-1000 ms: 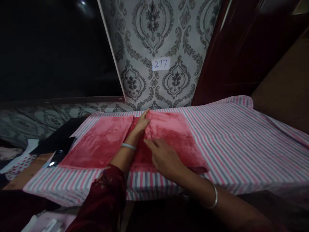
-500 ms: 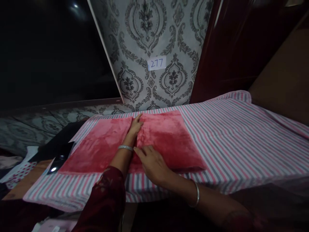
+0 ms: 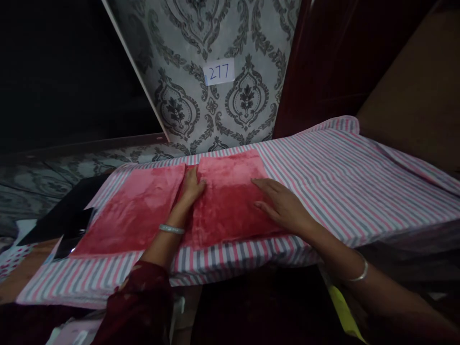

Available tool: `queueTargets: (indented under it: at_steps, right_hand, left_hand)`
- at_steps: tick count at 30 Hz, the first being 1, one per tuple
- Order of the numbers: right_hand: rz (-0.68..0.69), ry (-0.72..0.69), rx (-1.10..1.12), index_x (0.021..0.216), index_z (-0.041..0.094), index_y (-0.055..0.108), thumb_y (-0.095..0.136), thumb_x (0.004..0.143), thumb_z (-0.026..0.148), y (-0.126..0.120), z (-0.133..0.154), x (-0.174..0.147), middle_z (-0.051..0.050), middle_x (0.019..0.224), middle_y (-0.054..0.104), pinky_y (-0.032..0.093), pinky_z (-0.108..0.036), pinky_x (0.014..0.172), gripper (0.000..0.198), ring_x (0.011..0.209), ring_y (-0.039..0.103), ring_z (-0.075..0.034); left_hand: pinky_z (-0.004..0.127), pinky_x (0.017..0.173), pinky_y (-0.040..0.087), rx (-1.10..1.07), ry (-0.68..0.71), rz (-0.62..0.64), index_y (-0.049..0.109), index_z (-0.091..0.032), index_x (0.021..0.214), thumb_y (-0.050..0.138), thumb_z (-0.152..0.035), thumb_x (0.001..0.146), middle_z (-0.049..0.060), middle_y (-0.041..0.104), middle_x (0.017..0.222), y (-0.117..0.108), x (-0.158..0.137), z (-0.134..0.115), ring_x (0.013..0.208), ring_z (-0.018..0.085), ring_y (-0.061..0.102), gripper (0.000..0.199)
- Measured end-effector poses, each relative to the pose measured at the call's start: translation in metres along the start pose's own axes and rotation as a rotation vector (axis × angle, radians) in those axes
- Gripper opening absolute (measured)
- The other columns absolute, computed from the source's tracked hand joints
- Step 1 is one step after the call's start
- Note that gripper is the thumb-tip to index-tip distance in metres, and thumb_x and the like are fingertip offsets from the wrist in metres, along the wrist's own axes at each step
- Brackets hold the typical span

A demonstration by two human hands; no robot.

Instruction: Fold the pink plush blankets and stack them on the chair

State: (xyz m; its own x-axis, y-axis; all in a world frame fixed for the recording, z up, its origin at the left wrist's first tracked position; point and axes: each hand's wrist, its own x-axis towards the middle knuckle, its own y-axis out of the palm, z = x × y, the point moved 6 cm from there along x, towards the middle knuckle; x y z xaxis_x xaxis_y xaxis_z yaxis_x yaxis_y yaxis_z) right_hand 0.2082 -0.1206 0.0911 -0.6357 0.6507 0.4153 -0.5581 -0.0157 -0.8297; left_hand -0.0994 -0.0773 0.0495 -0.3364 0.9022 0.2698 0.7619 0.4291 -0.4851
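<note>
A red plush cloth [image 3: 230,206] lies folded on the striped sheet [image 3: 345,187], its two side panels turned inward with a narrow gap between them. In that gap rests my left hand [image 3: 193,186], its fingers stretched toward the far edge and its thumb by the right panel's inner edge. My right hand [image 3: 282,203] lies over the outer right side of the right panel, thumb and fingers apart. Neither hand grips the cloth. The right hand covers part of the panel's right edge.
A large dark screen [image 3: 64,72] stands at the left, in front of patterned wallpaper. A paper marked 277 [image 3: 219,72] hangs on the wall. Beside the cloth's left end lies a shiny black object [image 3: 74,232]. A dark red panel [image 3: 323,62] rises behind the table.
My right hand has moved from the middle gap to the right side of the cloth. The left hand stays in the gap, drawn slightly nearer. The camera view has shifted.
</note>
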Motion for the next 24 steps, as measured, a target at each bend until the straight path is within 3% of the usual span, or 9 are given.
queueTargets:
  at_steps: [2,4,8,12,14,18,21,24]
  right_hand:
    - [0.029,-0.027,-0.088,0.162,0.024,0.037,0.047,0.103,0.043,0.008,-0.018,-0.017,-0.012,0.163,0.042,0.033,-0.058,0.121,0.063,0.152,0.034,-0.032]
    - [0.117,-0.075,-0.154,0.163,0.027,0.033,0.047,0.104,0.045,0.030,-0.028,-0.036,-0.010,0.168,0.034,0.029,-0.059,0.123,0.064,0.157,0.024,-0.031]
    - [0.228,-0.091,-0.184,0.163,0.028,0.032,0.050,0.103,0.050,0.068,-0.035,-0.064,-0.011,0.169,0.030,0.028,-0.059,0.123,0.067,0.158,0.021,-0.030]
    - [0.241,-0.048,-0.138,0.159,0.026,0.042,0.050,0.103,0.048,0.063,-0.035,-0.066,-0.012,0.166,0.036,0.028,-0.060,0.122,0.060,0.156,0.028,-0.030]
    - [0.240,-0.036,-0.096,0.153,0.024,0.051,0.048,0.104,0.044,0.051,-0.034,-0.057,-0.013,0.159,0.049,0.029,-0.061,0.121,0.052,0.150,0.039,-0.030]
    - [0.143,-0.038,-0.062,0.144,0.019,0.060,0.045,0.104,0.037,0.029,-0.033,-0.017,-0.016,0.145,0.062,0.029,-0.060,0.121,0.046,0.142,0.050,-0.030]
    - [0.100,0.024,-0.103,0.151,0.014,0.052,0.048,0.102,0.038,0.032,-0.038,0.027,-0.020,0.157,0.049,0.030,-0.058,0.122,0.055,0.150,0.039,-0.032]
    - [0.121,0.138,-0.150,0.159,0.009,0.039,0.049,0.101,0.040,0.048,-0.048,0.070,-0.021,0.166,0.032,0.027,-0.054,0.124,0.067,0.156,0.026,-0.033]
  left_hand:
    - [0.050,0.128,0.022,0.282,0.181,0.069,0.054,-0.018,0.148,0.070,-0.030,0.083,0.015,0.046,0.159,0.014,-0.017,-0.020,0.152,0.036,0.033,0.068]
    - [0.056,0.128,0.014,0.504,0.261,0.204,0.052,-0.021,0.151,0.067,-0.039,0.088,0.014,0.037,0.166,0.033,-0.038,-0.028,0.156,0.038,0.024,0.067]
    - [0.069,0.123,0.014,0.755,0.220,0.320,0.046,-0.026,0.156,0.059,-0.049,0.094,0.016,0.028,0.169,0.051,-0.071,-0.021,0.157,0.042,0.019,0.067]
    - [0.070,0.121,0.017,0.818,0.206,0.334,0.042,-0.027,0.159,0.056,-0.050,0.096,0.016,0.024,0.171,0.047,-0.075,-0.016,0.158,0.042,0.018,0.068]
    - [0.071,0.121,0.017,0.810,0.185,0.378,0.044,-0.026,0.157,0.058,-0.051,0.095,0.016,0.028,0.170,0.044,-0.069,-0.018,0.157,0.042,0.020,0.068]
    - [0.062,0.124,0.020,0.682,0.251,0.435,0.059,-0.022,0.145,0.048,-0.047,0.099,0.017,0.053,0.154,0.053,-0.039,-0.044,0.147,0.038,0.043,0.054]
    - [0.054,0.126,0.022,0.526,0.337,0.479,0.060,-0.023,0.143,0.044,-0.041,0.101,0.014,0.055,0.153,0.077,-0.002,-0.072,0.146,0.033,0.045,0.049]
    - [0.059,0.127,0.009,0.477,0.309,0.439,0.059,-0.024,0.143,0.058,-0.037,0.095,0.015,0.046,0.160,0.097,0.038,-0.083,0.153,0.036,0.033,0.050]
